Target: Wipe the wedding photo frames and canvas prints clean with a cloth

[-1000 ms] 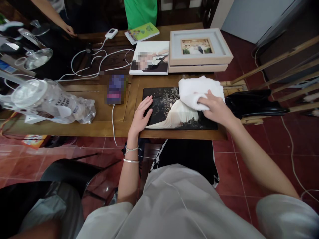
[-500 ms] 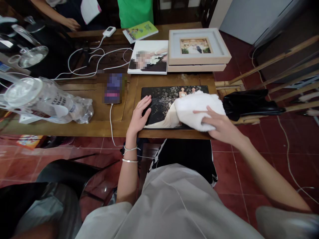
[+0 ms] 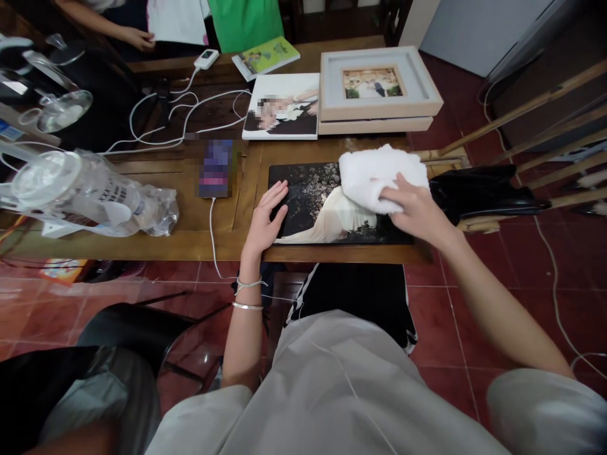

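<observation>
A dark wedding photo panel [image 3: 303, 205] lies flat near the front edge of the wooden table [image 3: 208, 246]. On its left edge rests my left hand [image 3: 266, 215], flat with the fingers stretched out. My right hand [image 3: 420, 212] grips a folded white towel [image 3: 379, 174], which lies over the panel's upper right part and hides the couple's upper bodies. The long pale dress in the picture shows below the towel. How the right fingers close inside the towel's folds is partly hidden.
Behind the panel are a white-edged photo print [image 3: 282, 129] and stacked pale frames [image 3: 379, 114]. To the left lie a phone [image 3: 215, 167] on a cable and a plastic-wrapped jug [image 3: 85, 189]. A black bag [image 3: 488, 193] sits at right. Across the table is another person's hand [image 3: 137, 38].
My right hand and the towel have moved away from me, up the panel, uncovering its lower right part. My left hand stays put. Across the table, the person's white sheet has shifted.
</observation>
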`<state>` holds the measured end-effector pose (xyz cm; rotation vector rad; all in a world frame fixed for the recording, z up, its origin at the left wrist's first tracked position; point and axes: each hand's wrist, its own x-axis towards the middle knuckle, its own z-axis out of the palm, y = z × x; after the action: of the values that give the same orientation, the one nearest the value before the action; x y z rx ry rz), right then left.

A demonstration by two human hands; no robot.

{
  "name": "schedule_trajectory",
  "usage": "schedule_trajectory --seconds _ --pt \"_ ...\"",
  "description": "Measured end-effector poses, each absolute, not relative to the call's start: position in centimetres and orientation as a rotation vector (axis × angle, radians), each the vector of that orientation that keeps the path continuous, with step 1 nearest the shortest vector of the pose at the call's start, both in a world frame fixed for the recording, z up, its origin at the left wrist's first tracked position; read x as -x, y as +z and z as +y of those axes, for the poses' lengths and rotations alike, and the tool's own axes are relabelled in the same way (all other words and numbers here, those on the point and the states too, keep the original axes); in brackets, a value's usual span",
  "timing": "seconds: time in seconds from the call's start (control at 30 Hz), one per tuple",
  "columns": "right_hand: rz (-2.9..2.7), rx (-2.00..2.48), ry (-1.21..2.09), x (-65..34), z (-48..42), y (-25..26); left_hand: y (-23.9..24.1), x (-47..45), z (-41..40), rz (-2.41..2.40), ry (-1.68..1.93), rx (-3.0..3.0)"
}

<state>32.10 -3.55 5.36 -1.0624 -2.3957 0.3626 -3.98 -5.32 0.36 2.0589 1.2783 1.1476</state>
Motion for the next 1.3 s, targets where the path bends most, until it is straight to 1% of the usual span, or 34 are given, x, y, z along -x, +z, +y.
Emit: schedule_trajectory --seconds 0.2,0.33,0.43,0.7,0.83,0.97,1.17,1.3 --pt "-2.435 0.869 0.466 -33.2 -13.5 5.7 0.4 4.0 -5.3 1.29 1.153 -2.06" --pt "-2.502 0.817 0.469 -32.8 -15.2 6.3 0.3 4.0 -5.3 1.279 1.161 -2.059" --pt "-2.509 0.844 0.487 -31.9 -12.4 6.3 0.3 4.0 -5.3 1.275 1.163 -2.055" --pt "-2.48 1.123 0.423 -28.2 1.0 7.4 0.1 4.2 -5.1 1.256 1.165 -2.056" --pt "-2.476 1.183 0.411 -27.0 2.9 7.8 0.0 4.3 -5.1 1.248 1.169 -2.056" --pt "-2.52 1.168 0.376 -27.0 -1.6 6.9 0.0 4.2 -5.2 1.249 1.172 -2.052" --pt "-2.594 0.89 0.508 -28.0 -12.8 6.6 0.2 4.1 -5.3 1.274 1.153 -2.064" --pt "-2.638 0.794 0.562 -28.0 -15.1 7.1 0.2 4.1 -5.2 1.269 1.155 -2.067"
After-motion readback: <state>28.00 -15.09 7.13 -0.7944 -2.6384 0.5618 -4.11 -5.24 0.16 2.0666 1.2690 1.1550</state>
